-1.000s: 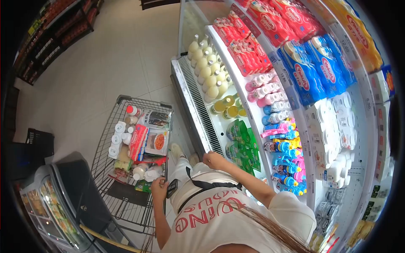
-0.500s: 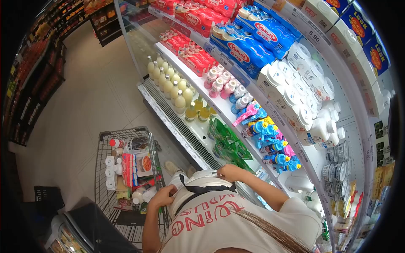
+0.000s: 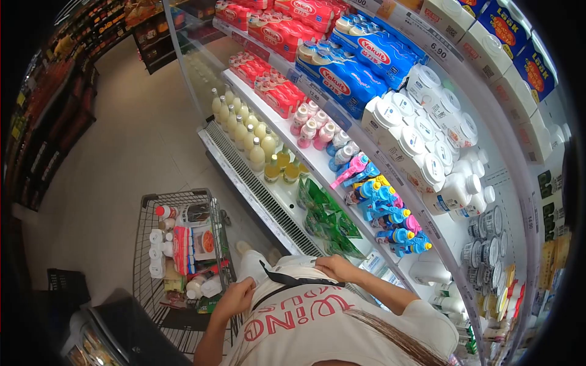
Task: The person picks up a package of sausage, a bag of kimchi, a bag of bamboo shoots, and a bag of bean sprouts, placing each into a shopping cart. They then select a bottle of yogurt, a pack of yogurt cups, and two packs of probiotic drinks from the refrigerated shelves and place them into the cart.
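Both hands are down at my waist, one on each side of the light-coloured trousers. My left hand has its fingers curled in on the cloth at the left side, close to the shopping cart. At the other side, my right hand is closed on the cloth near the waistband, beside the fridge shelf. A black strap lies across the waist between them, over a white shirt with red letters. Fingertips of both hands are partly hidden in the fabric.
The cart holds a red pack of small bottles, white bottles and other packages. To the right, an open chiller carries Yakult packs, white yogurt tubs, pale drink bottles and green bags. Dark shelving stands far left.
The view has shifted slightly, so shelves and cart sit a little differently in the frame. Both hands stay at the waist and appear slightly lower.
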Motion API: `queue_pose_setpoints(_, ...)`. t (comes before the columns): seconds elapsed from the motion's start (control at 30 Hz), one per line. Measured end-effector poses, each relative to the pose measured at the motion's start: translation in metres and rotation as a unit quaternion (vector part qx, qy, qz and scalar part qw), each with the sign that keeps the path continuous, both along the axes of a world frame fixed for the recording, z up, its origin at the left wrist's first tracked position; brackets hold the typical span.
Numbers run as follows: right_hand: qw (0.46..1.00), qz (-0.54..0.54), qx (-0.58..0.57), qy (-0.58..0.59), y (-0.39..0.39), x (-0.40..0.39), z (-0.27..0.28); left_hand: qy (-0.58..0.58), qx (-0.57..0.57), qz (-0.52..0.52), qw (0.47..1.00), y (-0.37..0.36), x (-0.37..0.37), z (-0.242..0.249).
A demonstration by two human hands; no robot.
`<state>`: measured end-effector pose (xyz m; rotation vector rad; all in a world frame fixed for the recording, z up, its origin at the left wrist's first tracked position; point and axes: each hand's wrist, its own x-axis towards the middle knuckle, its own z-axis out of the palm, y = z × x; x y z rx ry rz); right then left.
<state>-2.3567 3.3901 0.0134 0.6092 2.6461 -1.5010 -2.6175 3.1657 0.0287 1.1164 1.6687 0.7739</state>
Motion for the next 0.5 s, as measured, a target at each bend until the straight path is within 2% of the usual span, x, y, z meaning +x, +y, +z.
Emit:
queue_pose_setpoints(0.13, 0.999, -0.032, 0.021, -0.028, -0.002, 0.022, 0.013, -0.001, 0.062, -0.033, 0.998, 0.028, -0.004, -0.024)
queue_pose_setpoints(0.2, 0.988, -0.055, -0.040, -0.138, 0.006, 0.004, 0.023, 0.013, 0.063, -0.025, 0.998, 0.022, -0.007, -0.014)
queue_pose_setpoints(0.3, 0.994, -0.099, -0.024, -0.046, -0.004, -0.010, 0.020, 0.005, 0.040, 0.055, 0.998, 0.001, -0.010, -0.029)
queue_pose_setpoints(0.33, 0.996, -0.084, 0.019, -0.022, -0.007, -0.007, 0.021, 0.009, 0.043, 0.082, 0.996, -0.009, -0.006, -0.030)
queue_pose_setpoints(0.4, 0.993, -0.062, 0.047, -0.089, -0.002, 0.007, 0.008, 0.001, 0.005, 0.140, 0.990, -0.024, -0.003, -0.027)
queue_pose_setpoints(0.5, 0.962, -0.022, -0.048, -0.269, 0.012, -0.015, 0.038, 0.023, -0.035, 0.178, 0.983, -0.038, 0.015, -0.027)
